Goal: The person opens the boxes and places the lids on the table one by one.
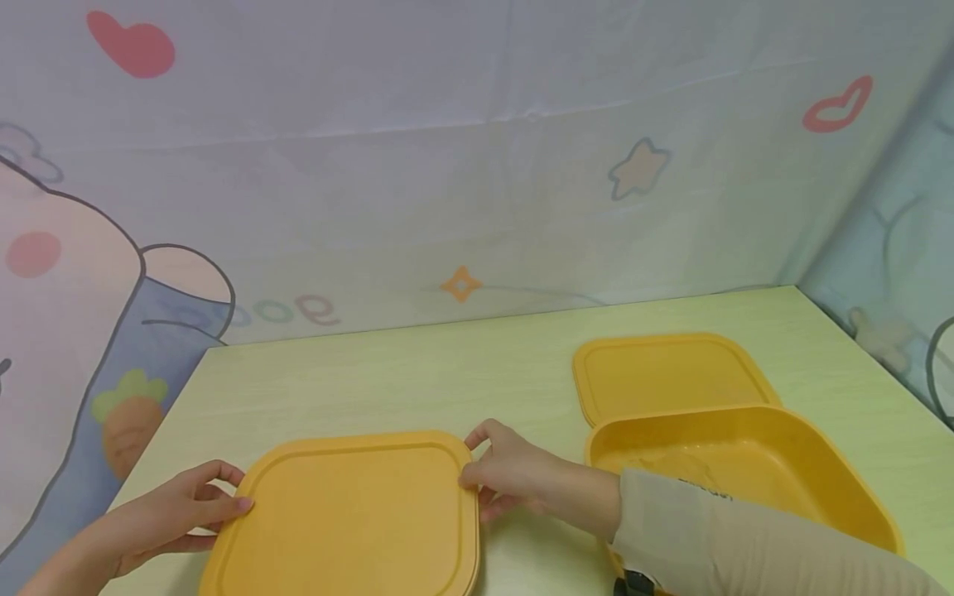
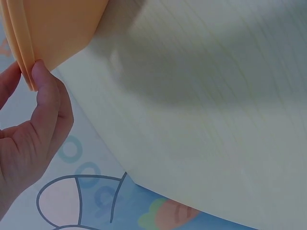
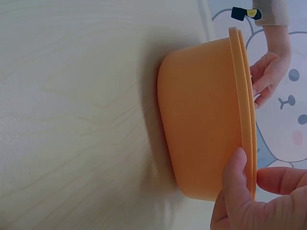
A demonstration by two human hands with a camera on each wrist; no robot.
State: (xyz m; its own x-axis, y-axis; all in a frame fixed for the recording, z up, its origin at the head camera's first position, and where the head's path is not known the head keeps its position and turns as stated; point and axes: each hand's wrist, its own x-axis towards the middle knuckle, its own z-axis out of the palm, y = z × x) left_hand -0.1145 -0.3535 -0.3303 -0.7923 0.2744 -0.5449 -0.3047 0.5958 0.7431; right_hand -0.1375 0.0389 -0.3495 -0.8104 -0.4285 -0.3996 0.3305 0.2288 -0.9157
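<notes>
A yellow rectangular box with rounded corners has a matching flat lid lying on its rim, at the lower left of the head view. My left hand holds the box's left edge, thumb on top of the lid and fingers bent below. On the opposite side, my right hand pinches lid and rim together near the far right corner. In the left wrist view, the fingers grip the layered edge. Whether the lid is fully pressed down cannot be told.
Right of my right hand stands a second yellow box, uncovered, partly hidden by my sleeve. Behind it lies another flat yellow lid. A printed cloth rises along the back of the pale wood-grain table.
</notes>
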